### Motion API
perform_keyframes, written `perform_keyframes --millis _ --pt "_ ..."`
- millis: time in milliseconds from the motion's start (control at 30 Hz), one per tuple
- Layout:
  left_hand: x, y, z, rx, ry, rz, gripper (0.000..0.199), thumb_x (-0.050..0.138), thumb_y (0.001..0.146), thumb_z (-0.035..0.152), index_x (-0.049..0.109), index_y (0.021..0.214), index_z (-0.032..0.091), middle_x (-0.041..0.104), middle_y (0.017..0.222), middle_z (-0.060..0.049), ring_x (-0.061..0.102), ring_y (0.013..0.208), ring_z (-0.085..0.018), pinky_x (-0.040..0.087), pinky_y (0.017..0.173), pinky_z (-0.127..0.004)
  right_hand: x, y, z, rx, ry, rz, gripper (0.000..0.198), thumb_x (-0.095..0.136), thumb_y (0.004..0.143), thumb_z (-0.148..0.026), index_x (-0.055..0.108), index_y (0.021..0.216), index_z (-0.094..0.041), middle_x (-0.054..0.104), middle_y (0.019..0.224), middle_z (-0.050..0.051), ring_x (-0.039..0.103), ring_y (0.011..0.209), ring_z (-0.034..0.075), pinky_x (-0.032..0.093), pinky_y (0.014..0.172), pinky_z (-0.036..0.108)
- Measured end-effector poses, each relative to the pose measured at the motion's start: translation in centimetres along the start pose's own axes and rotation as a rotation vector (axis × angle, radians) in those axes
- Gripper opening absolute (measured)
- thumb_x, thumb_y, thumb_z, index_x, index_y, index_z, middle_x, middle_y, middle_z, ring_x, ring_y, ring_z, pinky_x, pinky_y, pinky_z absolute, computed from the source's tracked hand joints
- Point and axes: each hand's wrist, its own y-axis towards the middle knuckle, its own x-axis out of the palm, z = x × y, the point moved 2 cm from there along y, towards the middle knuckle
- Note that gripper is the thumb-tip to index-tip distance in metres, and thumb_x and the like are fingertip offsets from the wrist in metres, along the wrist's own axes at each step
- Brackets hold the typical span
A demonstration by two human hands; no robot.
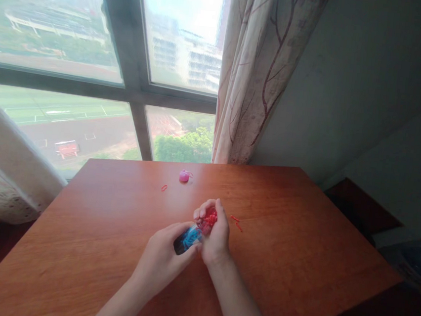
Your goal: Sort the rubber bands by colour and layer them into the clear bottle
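Note:
My left hand (166,248) is closed around a small clear container (191,237) with blue strands or bands showing inside, and darker ones toward its lower end. The container lies tilted, its upper end against the palm of my right hand (218,238). That hand is cupped, fingers curled around a bunch of small red bands (210,216). Whether these red bands are loose in the palm or partly inside the container's mouth I cannot tell. Two loose red bands (239,227) lie on the table just right of my right hand.
The brown wooden table (103,267) stands against a window with patterned curtains (248,72). Near its far edge sits a round pink lid-like piece (184,176) with thin pink strands on it. A single red looped band (164,188) lies to its left.

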Motion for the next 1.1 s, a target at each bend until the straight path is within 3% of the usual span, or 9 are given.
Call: perform_keyframes --millis 100,267,567,900,1100 --pt "0.01 0.03 0.0 0.008 -0.01 0.011 0.026 0.062 0.079 0.023 0.071 0.103 0.02 0.075 0.1 -0.001 0.068 0.088 -0.021 0.049 0.079 -0.027 -0.22 -0.01 0.04 -0.012 -0.022 -0.002 0.018 0.06 0.086 -0.036 0.067 0.087 -0.02 0.053 0.056 -0.005 0.052 0.058 0.011 0.041 0.059 0.022" --pt "0.12 0.04 0.07 0.013 -0.017 0.028 0.026 0.063 0.078 0.022 0.071 0.103 0.02 0.075 0.098 -0.001 0.067 0.085 -0.02 0.049 0.078 -0.026 -0.36 0.02 -0.06 -0.008 -0.014 -0.025 0.026 0.06 0.078 -0.024 0.067 0.102 -0.021 0.056 0.06 -0.005 0.052 0.059 0.011 0.042 0.061 0.022" --pt "-0.13 -0.02 0.21 0.017 -0.055 0.024 0.025 0.063 0.078 0.021 0.071 0.102 0.02 0.074 0.095 0.0 0.066 0.082 -0.018 0.049 0.076 -0.025 -0.64 0.19 -0.06 0.014 0.0 0.014 0.019 0.058 0.057 -0.011 0.069 0.07 -0.02 0.059 0.059 -0.004 0.051 0.056 0.01 0.04 0.055 0.02" --pt "-0.27 0.13 0.05 0.045 -0.014 0.011 0.029 0.063 0.08 0.024 0.071 0.107 0.019 0.075 0.099 -0.004 0.067 0.086 -0.02 0.05 0.079 -0.027 -0.5 0.22 -0.47 0.04 -0.03 -0.074 0.023 0.059 0.052 -0.005 0.068 0.065 -0.021 0.056 0.058 -0.005 0.05 0.057 0.009 0.038 0.056 0.019" --pt "-0.23 0.12 0.1 0.048 -0.018 -0.015 0.032 0.062 0.08 0.023 0.071 0.11 0.018 0.075 0.102 -0.006 0.067 0.087 -0.021 0.051 0.081 -0.029 -0.19 0.12 -0.77 0.036 -0.005 -0.045 0.013 0.059 0.057 -0.012 0.067 0.063 -0.02 0.056 0.057 -0.004 0.05 0.056 0.01 0.04 0.056 0.021"
